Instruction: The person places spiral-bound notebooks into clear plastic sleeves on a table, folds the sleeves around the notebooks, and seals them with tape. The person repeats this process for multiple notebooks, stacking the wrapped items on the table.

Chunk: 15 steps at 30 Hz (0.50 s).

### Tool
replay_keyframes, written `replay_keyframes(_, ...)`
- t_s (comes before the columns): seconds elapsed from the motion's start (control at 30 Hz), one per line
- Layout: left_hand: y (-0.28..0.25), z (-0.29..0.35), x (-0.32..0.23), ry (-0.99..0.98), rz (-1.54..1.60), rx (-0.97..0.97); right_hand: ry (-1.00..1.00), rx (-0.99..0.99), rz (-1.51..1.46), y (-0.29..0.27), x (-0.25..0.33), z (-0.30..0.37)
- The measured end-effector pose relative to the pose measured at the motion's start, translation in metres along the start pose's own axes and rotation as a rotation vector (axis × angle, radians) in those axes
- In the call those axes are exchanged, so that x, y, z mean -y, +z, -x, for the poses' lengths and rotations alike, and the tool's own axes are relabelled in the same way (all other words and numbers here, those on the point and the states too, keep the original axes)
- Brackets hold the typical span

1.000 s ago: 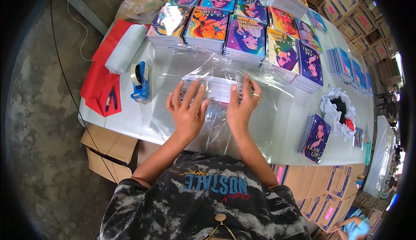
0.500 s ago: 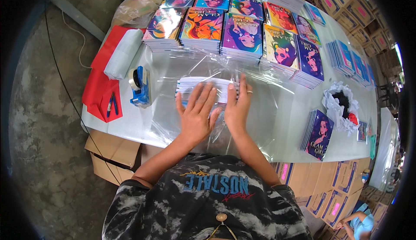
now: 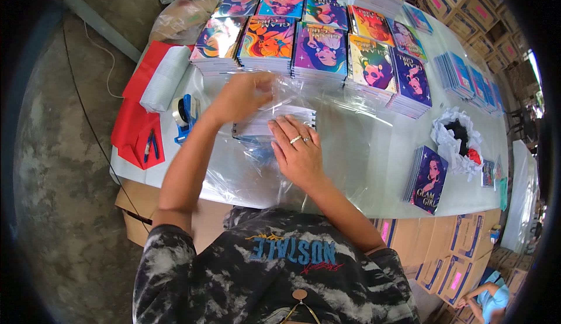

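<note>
Glossy plastic film (creased), shiny notebook covers, matt cardboard boxes

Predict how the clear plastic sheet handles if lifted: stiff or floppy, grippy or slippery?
Probably floppy and light: the clear plastic sheet looks thin and creased. Its glossy glare suggests it may slip. The notebook stack under the right hand might weigh it down.

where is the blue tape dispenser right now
In the head view, the blue tape dispenser sits on the table's left side, just below and right of the white roll, left of the person's left hand.
</note>
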<state>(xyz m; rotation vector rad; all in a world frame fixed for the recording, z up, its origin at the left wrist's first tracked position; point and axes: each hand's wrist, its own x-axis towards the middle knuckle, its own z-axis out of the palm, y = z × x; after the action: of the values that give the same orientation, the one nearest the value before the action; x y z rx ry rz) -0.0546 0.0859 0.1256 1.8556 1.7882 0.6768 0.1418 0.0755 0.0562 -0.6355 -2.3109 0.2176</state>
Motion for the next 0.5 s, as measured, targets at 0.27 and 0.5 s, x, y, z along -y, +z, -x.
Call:
replay_keyframes(0.27,0.003,-0.004,-0.006,0.148,-0.115,-0.35,-0.028,-0.075,0.01,0.01,-0.009,0.006)
replay_keyframes(0.5,0.088,0.067,-0.014,0.327,-0.147,-0.581,0.195,-0.443,-0.387,0.019,-0.005,-0.009)
